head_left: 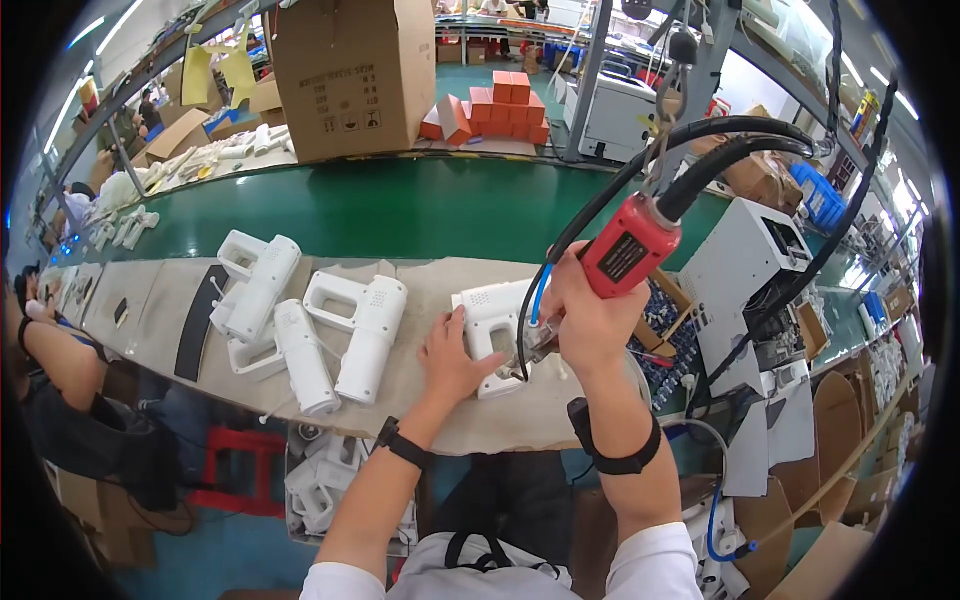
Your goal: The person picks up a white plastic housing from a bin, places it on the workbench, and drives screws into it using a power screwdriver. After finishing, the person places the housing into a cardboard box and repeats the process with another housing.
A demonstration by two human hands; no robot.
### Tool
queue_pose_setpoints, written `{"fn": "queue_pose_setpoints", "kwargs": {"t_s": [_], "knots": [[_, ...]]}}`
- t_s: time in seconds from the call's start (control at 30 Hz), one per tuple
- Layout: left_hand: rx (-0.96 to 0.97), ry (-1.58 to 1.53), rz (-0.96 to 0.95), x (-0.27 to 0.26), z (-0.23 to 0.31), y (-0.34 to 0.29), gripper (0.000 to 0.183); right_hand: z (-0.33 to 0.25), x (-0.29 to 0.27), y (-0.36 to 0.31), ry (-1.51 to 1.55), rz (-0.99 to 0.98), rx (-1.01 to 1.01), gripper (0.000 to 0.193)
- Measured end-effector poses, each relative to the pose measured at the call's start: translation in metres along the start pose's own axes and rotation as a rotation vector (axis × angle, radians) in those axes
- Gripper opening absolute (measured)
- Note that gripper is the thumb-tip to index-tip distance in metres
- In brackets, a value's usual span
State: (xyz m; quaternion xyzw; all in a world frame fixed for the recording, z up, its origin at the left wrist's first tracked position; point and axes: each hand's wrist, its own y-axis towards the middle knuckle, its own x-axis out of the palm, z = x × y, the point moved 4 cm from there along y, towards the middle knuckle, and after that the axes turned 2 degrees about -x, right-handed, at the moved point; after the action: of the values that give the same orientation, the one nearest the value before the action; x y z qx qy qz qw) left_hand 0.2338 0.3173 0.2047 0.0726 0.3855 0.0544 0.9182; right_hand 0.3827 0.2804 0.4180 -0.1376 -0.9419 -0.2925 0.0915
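My right hand point(597, 318) is wrapped round a red power screwdriver point(632, 243) that hangs from above, its lower end pointing down at a white plastic gun-shaped housing point(495, 302). That housing lies flat on the brown bench covering just in front of me. My left hand point(456, 362) grips the left side of its handle, with fingers and thumb on the plastic. The screwdriver's tip and its contact point are hidden by my right hand and a dark tube. To the left lie several similar white housings point(372, 338), with handle loops and thin cables.
A green conveyor belt point(480, 205) runs behind the bench, with a large carton point(355, 90) and orange boxes point(508, 108) beyond it. Small dark parts point(670, 335) and a white machine point(745, 290) are at right. Below the bench sits a bin of white parts point(325, 480); a person point(75, 400) sits at left.
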Motion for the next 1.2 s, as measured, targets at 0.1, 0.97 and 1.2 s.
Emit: {"fn": "queue_pose_setpoints", "kwargs": {"t_s": [0.1, 0.97, 1.2], "knots": [[0.136, -0.046, 0.077, -0.004, 0.005, -0.003, 0.084, -0.015, 0.001, 0.001, 0.023, -0.002, 0.035, 0.004], [0.508, -0.323, -0.148, -0.040, 0.065, -0.037, 0.046, -0.062, 0.003, -0.015, 0.075, -0.083, -0.113, 0.008], [0.590, -0.410, 0.055, -0.044, 0.070, -0.041, 0.035, -0.074, 0.001, -0.016, 0.078, -0.046, -0.139, 0.008]]}}
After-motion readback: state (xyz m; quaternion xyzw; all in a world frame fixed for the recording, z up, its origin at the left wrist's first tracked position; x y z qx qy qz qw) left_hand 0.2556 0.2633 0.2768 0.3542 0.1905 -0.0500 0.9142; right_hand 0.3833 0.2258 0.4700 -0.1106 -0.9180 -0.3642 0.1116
